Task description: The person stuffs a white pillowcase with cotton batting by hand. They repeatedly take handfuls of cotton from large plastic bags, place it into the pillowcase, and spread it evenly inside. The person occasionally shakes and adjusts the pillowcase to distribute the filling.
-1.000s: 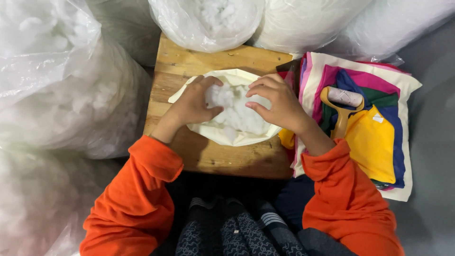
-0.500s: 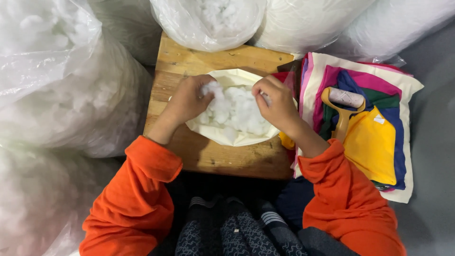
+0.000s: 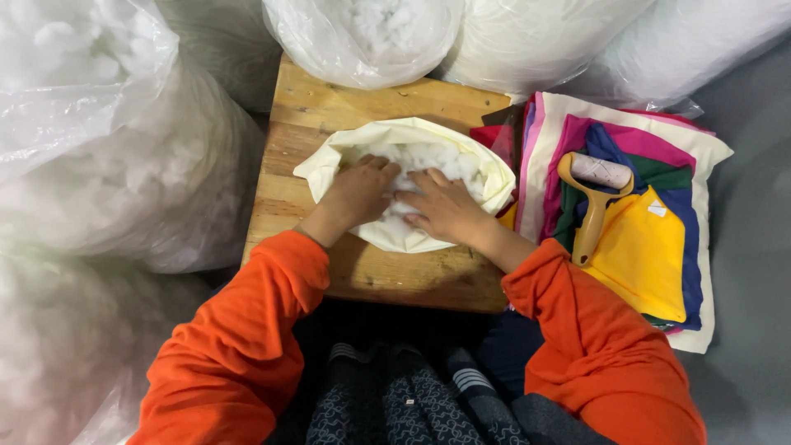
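A cream fabric cover (image 3: 486, 169) lies open on a small wooden table (image 3: 346, 107), filled with white fluffy stuffing (image 3: 428, 156). My left hand (image 3: 358, 194) is pushed into the cover's opening, palm down on the stuffing. Beside it, my right hand (image 3: 445, 210) lies flat with fingers spread, pressing the stuffing down. Both arms wear orange sleeves. Neither hand grips anything that I can see.
Large clear plastic bags of white stuffing (image 3: 91, 156) crowd the left and the back (image 3: 371, 33). To the right lies a stack of coloured fabric covers (image 3: 651, 255) with a lint roller (image 3: 593, 194) with a yellow handle on top.
My hands moved from gathering the stuffing at the cover's mouth to pressing flat inside it. The cover has opened wider and lies flatter on the table.
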